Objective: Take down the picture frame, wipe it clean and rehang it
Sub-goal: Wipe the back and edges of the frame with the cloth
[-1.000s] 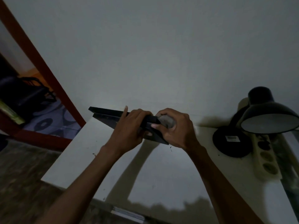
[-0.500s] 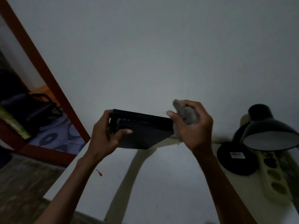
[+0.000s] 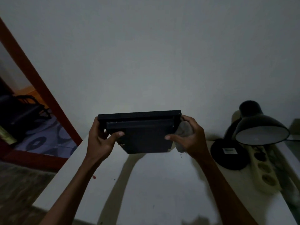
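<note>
- Now both hands hold the black frame (image 3: 142,132) up above the white surface (image 3: 154,184), in front of the grey wall (image 3: 146,54), its back facing the camera.
- Left hand (image 3: 99,140) grips the frame's left edge, fingers curled round it, thumb on the back.
- Right hand (image 3: 190,138) pinches the right edge, with a grey cloth (image 3: 184,129) bunched in its fingers.
- Right of the hands, a black lamp (image 3: 253,130) stands beside a power strip (image 3: 264,169).

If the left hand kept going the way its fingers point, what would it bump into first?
The left hand already grips the frame, fingers pointing right. Straight on past it, it would likely meet the right hand and its cloth, though depth is unclear.
</note>
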Tool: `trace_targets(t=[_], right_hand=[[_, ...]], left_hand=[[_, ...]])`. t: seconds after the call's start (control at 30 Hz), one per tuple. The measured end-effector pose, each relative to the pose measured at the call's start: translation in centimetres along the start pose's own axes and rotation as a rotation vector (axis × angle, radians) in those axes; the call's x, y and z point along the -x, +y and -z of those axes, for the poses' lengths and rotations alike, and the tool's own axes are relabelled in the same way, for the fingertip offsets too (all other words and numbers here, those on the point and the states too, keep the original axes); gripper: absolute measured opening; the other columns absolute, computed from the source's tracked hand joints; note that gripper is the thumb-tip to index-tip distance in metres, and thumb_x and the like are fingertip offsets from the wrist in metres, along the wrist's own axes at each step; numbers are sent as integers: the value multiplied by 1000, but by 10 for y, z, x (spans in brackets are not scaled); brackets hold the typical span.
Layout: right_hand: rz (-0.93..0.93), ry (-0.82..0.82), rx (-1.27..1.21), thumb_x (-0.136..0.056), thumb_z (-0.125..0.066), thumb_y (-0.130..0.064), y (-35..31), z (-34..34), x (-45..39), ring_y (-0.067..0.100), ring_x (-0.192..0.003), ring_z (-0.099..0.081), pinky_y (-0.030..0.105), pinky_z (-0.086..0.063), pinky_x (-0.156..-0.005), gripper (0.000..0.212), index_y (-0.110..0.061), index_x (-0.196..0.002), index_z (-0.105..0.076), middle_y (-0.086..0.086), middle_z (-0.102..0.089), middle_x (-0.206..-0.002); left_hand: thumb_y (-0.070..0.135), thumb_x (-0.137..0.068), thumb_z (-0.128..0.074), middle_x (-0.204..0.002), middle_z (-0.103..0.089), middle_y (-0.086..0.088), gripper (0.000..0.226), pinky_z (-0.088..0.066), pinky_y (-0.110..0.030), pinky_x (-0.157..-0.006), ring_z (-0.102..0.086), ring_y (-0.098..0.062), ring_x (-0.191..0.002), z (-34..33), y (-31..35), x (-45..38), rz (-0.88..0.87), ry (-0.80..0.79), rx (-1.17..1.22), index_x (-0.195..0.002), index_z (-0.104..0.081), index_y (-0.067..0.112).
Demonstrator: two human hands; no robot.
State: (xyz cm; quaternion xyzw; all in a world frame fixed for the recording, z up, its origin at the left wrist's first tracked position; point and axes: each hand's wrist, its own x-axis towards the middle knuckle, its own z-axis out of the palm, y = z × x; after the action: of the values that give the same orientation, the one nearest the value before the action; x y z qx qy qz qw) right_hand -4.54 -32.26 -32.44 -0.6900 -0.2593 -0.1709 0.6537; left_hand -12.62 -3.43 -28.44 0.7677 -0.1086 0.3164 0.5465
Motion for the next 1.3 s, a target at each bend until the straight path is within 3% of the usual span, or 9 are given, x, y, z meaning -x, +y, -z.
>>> trace_targets(t=[0.1, 0.23, 0.43, 0.53, 0.63, 0.77, 1.03, 1.2, 1.3], right_hand=[[19, -66, -6, -60, -96, -31, -3, -1, -6, 7, -107, -65, 16, -54, -83, 70, -23, -121, -62, -14, -69, -114], [59, -129, 49, -63, -95, -23, -10, -6, -14, 5, -94, -69, 16, -55, -75, 57, -11, -110, -66, -12, -72, -103], [183, -105, 191, -64, -92, -40, -42, -25, -26, 5, -81, -69, 21, -56, -66, 51, -18, -104, -70, -9, -73, -91], [263, -129, 343, -63, -91, -48, -58, -38, -39, 4, -80, -66, 22, -54, -65, 51, -22, -101, -71, -11, -71, -92], [307, -180, 503, -60, -89, -53, -69, -51, -50, 5, -81, -65, 22, -53, -64, 54, -29, -104, -71, -13, -70, -95], [333, -252, 666, -57, -84, -58, -78, -73, -57, 9, -81, -64, 28, -53, -62, 57, -35, -106, -68, -15, -69, -95], [337, -352, 760, -56, -81, -59, -84, -115, -55, 8, -73, -59, 26, -50, -58, 52, -35, -100, -66, -14, -65, -85], [305, -385, 574, -67, -83, -54, -92, -130, -61, 11, -87, -65, 36, -56, -72, 51, -31, -109, -67, -9, -70, -100], [307, -238, 405, -79, -81, -40, -96, -144, -53, 8, -98, -62, 28, -53, -81, 48, -20, -119, -63, -5, -63, -112]], left_hand=[[20, -78, -81, -114, -64, 12, 51, -55, -22, -86, -62, -10, -111, -2, -2, 4, 18, 19, 26, -116, -54, 41], [11, -83, -72, -115, -65, 9, 45, -56, -30, -90, -61, -16, -113, 1, -13, 8, 61, 32, 67, -121, -53, 27], [38, -76, -75, -120, -62, 11, 55, -55, -29, -91, -58, -18, -118, 18, -34, 1, 162, 38, 74, -126, -52, 28], [34, -74, -84, -127, -53, 13, 78, -51, -36, -100, -53, -13, -124, 34, -44, 0, 171, 46, -76, -139, -41, 26], [39, -74, -85, -140, -44, 12, 99, -40, -22, -106, -46, -11, -131, 50, -40, -7, 33, 6, -304, -152, -25, 27], [42, -82, -77, -142, -46, 11, 86, -42, -13, -99, -48, -12, -132, 47, -15, -19, -177, -147, -416, -152, -30, 26], [22, -83, -74, -127, -57, 12, 60, -53, -31, -95, -57, -12, -119, 49, 0, -9, -71, -162, -301, -135, -45, 24], [20, -84, -74, -125, -58, 16, 58, -51, -19, -91, -57, -7, -118, 66, -5, -12, 26, -132, -225, -134, -44, 28], [21, -85, -73, -125, -59, 16, 57, -51, -18, -90, -57, -6, -118, 73, -9, -11, 83, -130, -178, -134, -45, 27]])
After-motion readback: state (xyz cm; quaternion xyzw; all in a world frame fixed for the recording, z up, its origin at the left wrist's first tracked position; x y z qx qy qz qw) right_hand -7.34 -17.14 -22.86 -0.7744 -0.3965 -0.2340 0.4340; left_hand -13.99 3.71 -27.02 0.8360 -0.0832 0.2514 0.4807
